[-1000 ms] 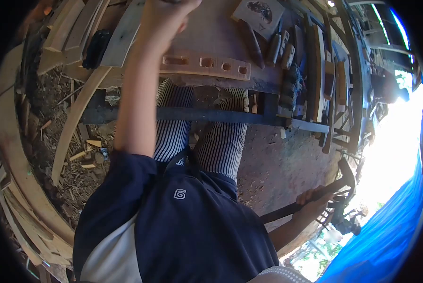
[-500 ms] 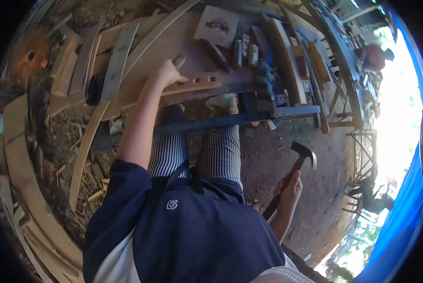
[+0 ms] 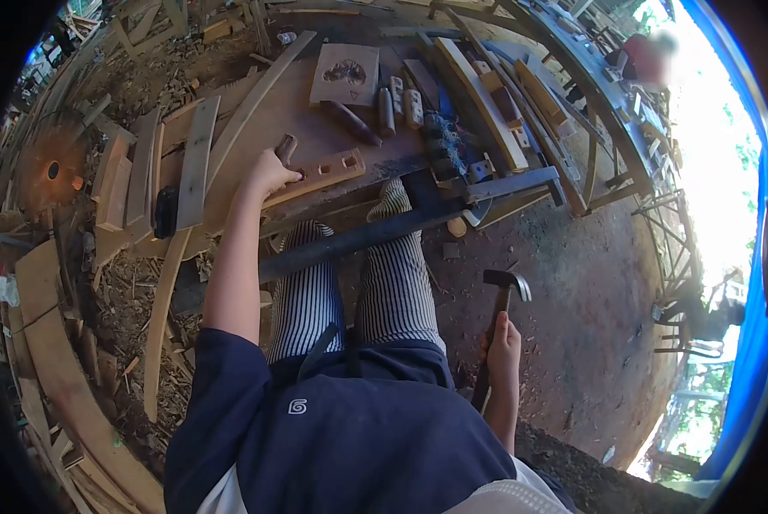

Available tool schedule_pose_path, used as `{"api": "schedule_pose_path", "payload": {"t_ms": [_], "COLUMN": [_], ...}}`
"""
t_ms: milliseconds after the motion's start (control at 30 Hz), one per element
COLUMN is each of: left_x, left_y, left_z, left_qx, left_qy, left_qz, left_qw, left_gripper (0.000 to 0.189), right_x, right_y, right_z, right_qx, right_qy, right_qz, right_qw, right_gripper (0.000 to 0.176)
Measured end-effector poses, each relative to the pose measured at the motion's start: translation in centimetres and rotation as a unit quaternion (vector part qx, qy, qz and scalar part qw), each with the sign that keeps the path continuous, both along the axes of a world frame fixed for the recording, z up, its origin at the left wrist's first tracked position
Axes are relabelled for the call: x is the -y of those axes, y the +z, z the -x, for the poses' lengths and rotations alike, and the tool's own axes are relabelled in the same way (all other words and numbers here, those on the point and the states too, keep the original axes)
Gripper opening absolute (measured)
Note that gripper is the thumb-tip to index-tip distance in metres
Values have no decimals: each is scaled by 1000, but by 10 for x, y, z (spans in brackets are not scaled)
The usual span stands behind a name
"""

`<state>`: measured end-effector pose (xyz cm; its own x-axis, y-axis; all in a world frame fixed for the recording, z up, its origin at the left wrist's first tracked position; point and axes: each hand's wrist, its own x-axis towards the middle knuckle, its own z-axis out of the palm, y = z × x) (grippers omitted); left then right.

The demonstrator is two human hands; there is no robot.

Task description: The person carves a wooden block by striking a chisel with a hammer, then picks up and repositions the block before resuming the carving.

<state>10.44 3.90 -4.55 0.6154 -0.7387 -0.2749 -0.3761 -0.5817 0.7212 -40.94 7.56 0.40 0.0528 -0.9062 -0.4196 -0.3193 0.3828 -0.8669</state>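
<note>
On the bench (image 3: pixel 315 111), left grip (image 3: pixel 268 174) around chisel (image 3: pixel 285 147) over mortised block (image 3: pixel 334 166); right grip (image 3: pixel 504 344) around hammer (image 3: pixel 506 283)

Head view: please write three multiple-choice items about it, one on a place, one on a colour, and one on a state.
1. Where does the wooden piece with holes lie?
A. on the dirt floor
B. on the workbench, at the left hand
C. on the person's lap

2. What colour is the shirt?
A. dark blue
B. red
C. yellow

3. In what state is the right hand?
A. open and flat on the knee
B. open and pressed on the bench
C. shut around the handle of the hammer

Answers:
1 B, the piece rests on the brown bench top, with the left hand against its end.
2 A, the cloth over the chest is navy.
3 C, the fingers wrap the dark handle, and the hammer head points upward above the floor.
</note>
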Motion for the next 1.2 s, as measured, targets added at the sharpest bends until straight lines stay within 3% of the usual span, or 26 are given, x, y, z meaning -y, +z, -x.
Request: {"api": "schedule_pose_path", "payload": {"t_ms": [167, 400, 500, 567, 633, 700, 767, 800, 1067, 1167, 1200], "left_x": [-4, -7, -15, -41, -71, -97, -117, -121, -115, -112, -111], "left_y": [4, -7, -4, 27, 45, 33, 19, 19, 26, 58, 74], "left_z": [3, 1, 0, 14, 15, 0, -5, -5, -1, 2, 4], "left_qx": [-67, -48, -15, 244, 235, 243, 219, 200, 174, 177, 170], "left_qy": [19, 1, 28, -9, -40, -64, -63, -66, -14, -61, -58], "left_qz": [39, 50, 68, 7, -20, -37, 46, 20, -44, -27, 55], "left_qw": [997, 998, 997, 970, 971, 967, 973, 977, 984, 982, 982], "left_gripper": [33, 38, 47, 62, 75, 86, 94, 99, 88, 84, 79], "right_x": [-3, -4, -7, -8, -11, -11, -10, -8, 1, 0, -1], "right_y": [-3, -2, -4, -5, -8, -12, -14, -15, -14, -18, -19], "right_z": [-7, -17, -17, -16, -11, -5, -1, -2, -1, 8, 11], "right_qx": [-20, -42, -49, -59, -73, -68, -63, -55, -80, -60, -51], "right_qy": [14, 37, 26, 20, 11, 14, 3, -4, -1, -2, -7], "right_qz": [-22, -17, -21, -14, -10, 1, -9, -18, -17, -17, -18], "right_qw": [999, 998, 998, 998, 997, 998, 998, 998, 997, 998, 998], "right_gripper": [48, 47, 47, 45, 43, 43, 43, 43, 46, 45, 44]}}
